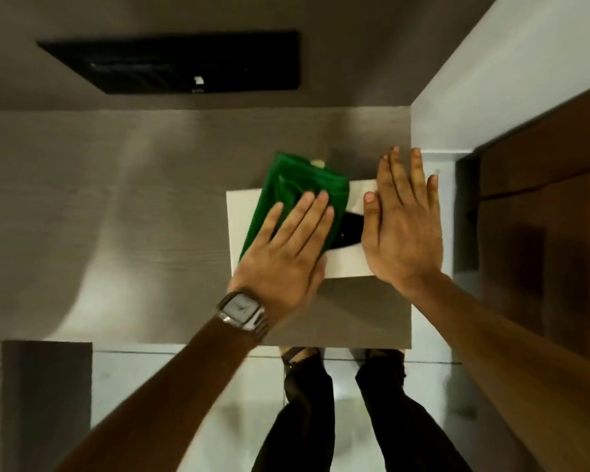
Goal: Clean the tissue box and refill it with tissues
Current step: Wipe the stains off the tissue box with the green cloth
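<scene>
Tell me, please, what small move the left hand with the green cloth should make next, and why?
Probably slide the green cloth under the left hand leftward across the tissue box top. The cloth lies flat over the middle, the box's left strip is bare, and the right hand, open and flat, covers the right end, likely steadying the box.

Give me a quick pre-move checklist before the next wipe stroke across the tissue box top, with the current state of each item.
1. Green cloth lies flat on the tissue box top: ok.
2. Left hand presses palm-down on the cloth, fingers spread: ok.
3. Right hand lies flat, open, at the box's right end, apparently bracing it: ok.
4. Dark slot opening is visible between the hands, no tissue showing: ok for cleaning.
5. Box sits fully on the grey table, back from the near edge: ok.
6. Refill tissues within reach: cannot tell, none in view.
</scene>
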Demonstrator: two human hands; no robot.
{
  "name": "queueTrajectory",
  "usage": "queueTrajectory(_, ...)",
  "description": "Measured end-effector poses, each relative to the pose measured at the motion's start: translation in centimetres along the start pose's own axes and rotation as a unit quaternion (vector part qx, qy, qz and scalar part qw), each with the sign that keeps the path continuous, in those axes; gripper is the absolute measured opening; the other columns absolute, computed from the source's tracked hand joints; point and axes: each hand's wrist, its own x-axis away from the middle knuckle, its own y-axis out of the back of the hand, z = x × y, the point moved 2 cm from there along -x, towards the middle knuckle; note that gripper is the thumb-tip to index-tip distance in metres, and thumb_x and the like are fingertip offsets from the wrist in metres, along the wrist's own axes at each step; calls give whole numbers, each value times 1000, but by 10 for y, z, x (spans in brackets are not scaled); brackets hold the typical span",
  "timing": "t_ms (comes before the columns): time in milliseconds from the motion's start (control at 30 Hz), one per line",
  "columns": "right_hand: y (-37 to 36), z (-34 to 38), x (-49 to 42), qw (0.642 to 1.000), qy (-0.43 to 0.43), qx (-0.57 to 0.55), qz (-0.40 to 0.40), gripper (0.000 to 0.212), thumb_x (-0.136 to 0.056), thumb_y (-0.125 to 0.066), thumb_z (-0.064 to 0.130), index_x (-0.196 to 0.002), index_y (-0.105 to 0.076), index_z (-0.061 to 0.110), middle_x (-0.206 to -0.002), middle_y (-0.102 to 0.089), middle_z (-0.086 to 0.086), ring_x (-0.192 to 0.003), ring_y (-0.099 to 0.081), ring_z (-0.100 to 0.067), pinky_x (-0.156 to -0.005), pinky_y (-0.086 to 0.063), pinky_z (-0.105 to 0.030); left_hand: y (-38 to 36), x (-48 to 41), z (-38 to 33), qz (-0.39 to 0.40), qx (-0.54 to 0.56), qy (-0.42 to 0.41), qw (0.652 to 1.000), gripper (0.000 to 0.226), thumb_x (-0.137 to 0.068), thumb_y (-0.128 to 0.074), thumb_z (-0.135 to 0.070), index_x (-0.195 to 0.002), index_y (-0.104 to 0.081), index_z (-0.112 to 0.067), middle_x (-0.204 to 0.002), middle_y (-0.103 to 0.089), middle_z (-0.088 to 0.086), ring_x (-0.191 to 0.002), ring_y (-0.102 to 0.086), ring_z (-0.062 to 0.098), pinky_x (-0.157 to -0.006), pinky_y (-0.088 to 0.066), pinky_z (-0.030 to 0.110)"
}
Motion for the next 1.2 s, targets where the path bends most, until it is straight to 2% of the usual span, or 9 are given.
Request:
queueTrajectory(100, 3, 3, -2, 1000, -3, 1, 11, 62, -106, -15, 41, -158, -23, 8, -168, -18, -9, -156, -5, -27, -125, -11, -53, 1, 30, 37, 3, -24, -7, 1000, 61, -101, -27, -40, -156, -20, -14, -164, -17, 7, -152, -11, 22, -121, -16, 50)
queueTrajectory(233, 0, 2, -1, 1000, -2, 3, 6, 64, -106, -11, 45, -157, -23, 8, -167, -19, -9, -156, -6, -28, -125, -10, -53, 1, -3, 9, -47, 8, 135, 990, 65, -98, -32, -41, -155, -22, -13, -164, -18, 9, -152, -10, 27, -121, -10, 52)
queueTrajectory(467, -1, -1, -2, 1000, -2, 1, 11, 62, -106, -12, 42, -158, -21, 9, -168, -16, -8, -156, -2, -26, -125, -8, -53, 1, -4, 9, -10, 9, 2, 1000, 62, -99, -31, -40, -156, -20, -17, -165, -15, 5, -152, -8, 24, -121, -12, 51)
queueTrajectory(633, -2, 2, -1, 1000, -6, 11, 7, 66, -105, -9, 46, -159, -21, 10, -168, -16, -8, -156, -3, -28, -126, -6, -51, 0, 32, 40, -38, 80, 214, 973, 64, -100, -28, -43, -156, -16, -16, -165, -9, 7, -152, 1, 27, -122, -9, 52)
queueTrajectory(733, -2, 3, -2, 1000, -1, 10, -4, 66, -105, -9, 47, -158, -22, 9, -168, -18, -10, -156, -6, -29, -126, -7, -51, 4, -13, 16, -70, 59, 262, 961, 66, -99, -31, -44, -155, -20, -11, -164, -15, 14, -152, -5, 33, -122, -4, 52)
queueTrajectory(833, -4, 0, -1, 1000, 5, 4, 0, 66, -105, -8, 47, -159, -20, 9, -168, -18, -10, -156, -5, -28, -125, -7, -52, 2, -38, -9, -62, 36, 190, 979, 68, -97, -34, -41, -155, -20, -8, -163, -16, 15, -151, -9, 31, -121, -2, 49)
queueTrajectory(967, 0, 0, -1, 1000, 0, -1, 3, 66, -105, -8, 47, -158, -21, 9, -168, -17, -9, -156, -4, -27, -125, -9, -54, -1, 19, -7, -5, 27, 40, 999, 64, -98, -34, -36, -155, -22, -10, -164, -15, 10, -152, -10, 24, -122, -13, 48)
queueTrajectory(1033, 1, 0, -2, 1000, -2, 7, 7, 66, -105, -10, 46, -159, -20, 9, -168, -16, -9, -156, -2, -26, -125, -8, -54, -1, 32, 17, -1, 13, 27, 1000, 63, -98, -34, -37, -155, -23, -11, -163, -18, 9, -151, -12, 23, -121, -17, 48)
queueTrajectory(1200, -2, 1, -1, 1000, -3, 15, 5, 67, -105, -8, 47, -159, -19, 8, -168, -16, -10, -156, -3, -27, -126, -3, -50, 6, -25, 22, -57, 44, 219, 973, 67, -97, -30, -39, -155, -17, -7, -163, -14, 14, -152, -7, 28, -123, -6, 49)
